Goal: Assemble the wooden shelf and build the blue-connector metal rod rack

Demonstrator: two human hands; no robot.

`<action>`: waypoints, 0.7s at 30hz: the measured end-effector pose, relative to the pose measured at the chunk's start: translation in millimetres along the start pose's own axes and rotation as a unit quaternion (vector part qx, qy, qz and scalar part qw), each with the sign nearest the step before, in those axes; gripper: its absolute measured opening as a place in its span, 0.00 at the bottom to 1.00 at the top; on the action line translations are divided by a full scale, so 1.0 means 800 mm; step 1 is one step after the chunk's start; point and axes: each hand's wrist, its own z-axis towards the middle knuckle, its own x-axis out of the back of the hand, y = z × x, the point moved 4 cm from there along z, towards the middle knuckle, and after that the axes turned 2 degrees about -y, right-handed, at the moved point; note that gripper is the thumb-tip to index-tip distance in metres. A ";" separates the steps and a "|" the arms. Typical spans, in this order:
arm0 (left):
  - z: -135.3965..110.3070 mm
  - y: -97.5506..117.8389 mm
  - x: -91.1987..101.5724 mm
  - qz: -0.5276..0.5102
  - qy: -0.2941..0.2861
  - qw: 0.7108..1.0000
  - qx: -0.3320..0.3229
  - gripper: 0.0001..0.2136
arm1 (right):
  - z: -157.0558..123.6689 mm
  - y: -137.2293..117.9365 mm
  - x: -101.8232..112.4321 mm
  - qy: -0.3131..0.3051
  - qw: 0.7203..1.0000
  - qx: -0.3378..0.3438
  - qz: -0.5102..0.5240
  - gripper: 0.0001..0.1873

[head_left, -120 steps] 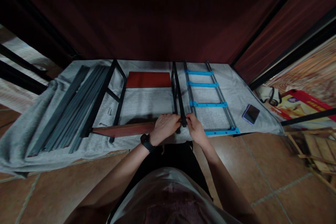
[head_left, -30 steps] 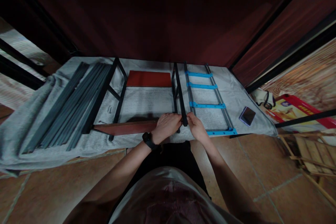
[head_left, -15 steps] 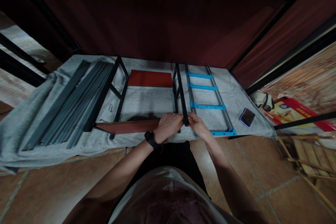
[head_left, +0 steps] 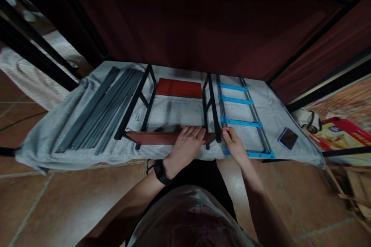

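Note:
A reddish-brown board spans the near side of two black metal frames, the left one and the right one. My left hand, with a dark band at its wrist, lies over the board's right part, its fingers bent across the top edge. At the outer side of the right frame's near end, my right hand pinches thumb and fingers together. Whatever sits between those fingertips is too small to make out. An orange-red board lies at the far side between the frames.
Grey metal tubes lie on the left of the grey cloth. Small screws rest inside the left frame. Right of my hands is a ladder-like rack with blue crossbars, then a phone. A dark red panel stands behind.
The view has shifted, so the table appears further right. My left hand has moved off the right frame's end onto the board. The board's right end now meets the right frame.

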 end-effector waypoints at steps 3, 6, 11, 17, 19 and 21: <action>-0.051 -0.012 0.005 -0.024 0.064 0.997 -0.019 0.17 | -0.003 -0.022 0.005 0.040 0.996 0.065 -0.041 0.19; -0.108 -0.033 -0.005 -0.059 0.098 0.993 -0.005 0.15 | -0.009 -0.056 0.001 0.055 0.985 0.133 -0.093 0.16; -0.193 -0.093 -0.015 -0.145 0.210 0.953 0.162 0.11 | -0.020 -0.108 -0.035 0.019 0.972 0.201 -0.124 0.13; -0.250 -0.184 -0.002 -0.247 0.385 0.775 0.436 0.13 | -0.026 -0.146 -0.103 -0.070 0.953 0.254 -0.149 0.14; -0.245 -0.204 0.000 -0.277 0.377 0.769 0.436 0.17 | -0.024 -0.153 -0.122 -0.096 0.944 0.272 -0.163 0.15; -0.234 -0.216 0.000 -0.310 0.348 0.780 0.417 0.21 | -0.022 -0.158 -0.138 -0.123 0.935 0.280 -0.180 0.16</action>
